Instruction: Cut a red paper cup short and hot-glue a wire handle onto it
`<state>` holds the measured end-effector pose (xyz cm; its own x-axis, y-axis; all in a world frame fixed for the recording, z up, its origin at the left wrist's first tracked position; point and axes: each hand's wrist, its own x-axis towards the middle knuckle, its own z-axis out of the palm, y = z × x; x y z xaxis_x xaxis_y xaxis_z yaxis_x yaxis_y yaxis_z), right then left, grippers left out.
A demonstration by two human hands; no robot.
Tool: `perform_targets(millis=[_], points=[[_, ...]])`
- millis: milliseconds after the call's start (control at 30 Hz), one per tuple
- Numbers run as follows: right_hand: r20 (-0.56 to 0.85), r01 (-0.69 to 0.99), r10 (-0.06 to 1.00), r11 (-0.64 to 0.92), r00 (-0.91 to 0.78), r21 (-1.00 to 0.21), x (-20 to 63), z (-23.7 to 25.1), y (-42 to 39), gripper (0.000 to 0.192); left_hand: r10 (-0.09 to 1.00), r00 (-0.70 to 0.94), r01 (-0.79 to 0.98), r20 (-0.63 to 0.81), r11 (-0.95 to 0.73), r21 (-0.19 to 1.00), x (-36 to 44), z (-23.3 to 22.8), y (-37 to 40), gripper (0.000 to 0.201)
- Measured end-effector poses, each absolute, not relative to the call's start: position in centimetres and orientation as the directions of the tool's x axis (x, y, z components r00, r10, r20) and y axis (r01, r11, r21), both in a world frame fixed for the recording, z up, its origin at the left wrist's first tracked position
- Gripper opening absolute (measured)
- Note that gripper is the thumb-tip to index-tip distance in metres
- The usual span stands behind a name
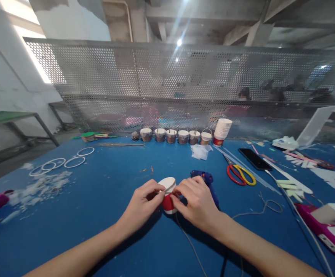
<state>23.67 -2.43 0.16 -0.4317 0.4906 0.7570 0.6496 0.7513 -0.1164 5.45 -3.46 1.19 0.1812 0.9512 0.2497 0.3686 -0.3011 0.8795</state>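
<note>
Cup: we see a small red-and-white paper cup [168,194] standing upside down on the blue table [104,192], just below the centre of the frame, held between both hands.
Left hand: our left hand [142,204] has its fingers pinched together on the cup's left side and top edge.
Right hand: our right hand [194,202] has its fingertips pressed against the cup's right side, clamped on it; what lies under them we cannot tell.
Crush risk: we judge the thin paper wall could dent if either hand squeezes harder.
Glue gun: the blue glue gun [206,181] lies just behind the right hand, nearly touching it; a careless knuckle could meet the nozzle, and we cannot tell whether it is hot.
Cord: a grey cord [190,242] runs under the right wrist toward the lower frame; a snag could drag the gun into the cup.
Scissors: the red-and-yellow scissors [240,174] lie right of centre, well apart, so little danger there.
Finished row: brown-wrapped cups [171,135] line the far edge, upper centre, clear of our hands.
</note>
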Motion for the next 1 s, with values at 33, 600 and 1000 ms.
perform_targets(millis=[33,600,1000], points=[[0.759,0.648,0.485,0.753,-0.434,-0.111,23.60,0.11,-2.45,0.025,0.951,0.182,0.368,0.248,-0.300,0.880,5.47,1.23,-3.46,0.025],[0.783,0.649,0.546,0.718,-0.300,-0.252,23.47,0.17,-2.74,0.022,0.920,0.254,0.405,0.299,-0.382,0.831,5.61,1.24,-3.51,0.018],[0.762,0.631,0.574,0.719,-0.301,-0.293,23.88,0.39,-3.03,0.021,0.907,0.263,0.393,0.329,-0.412,0.822,5.37,1.38,-3.53,0.017]])
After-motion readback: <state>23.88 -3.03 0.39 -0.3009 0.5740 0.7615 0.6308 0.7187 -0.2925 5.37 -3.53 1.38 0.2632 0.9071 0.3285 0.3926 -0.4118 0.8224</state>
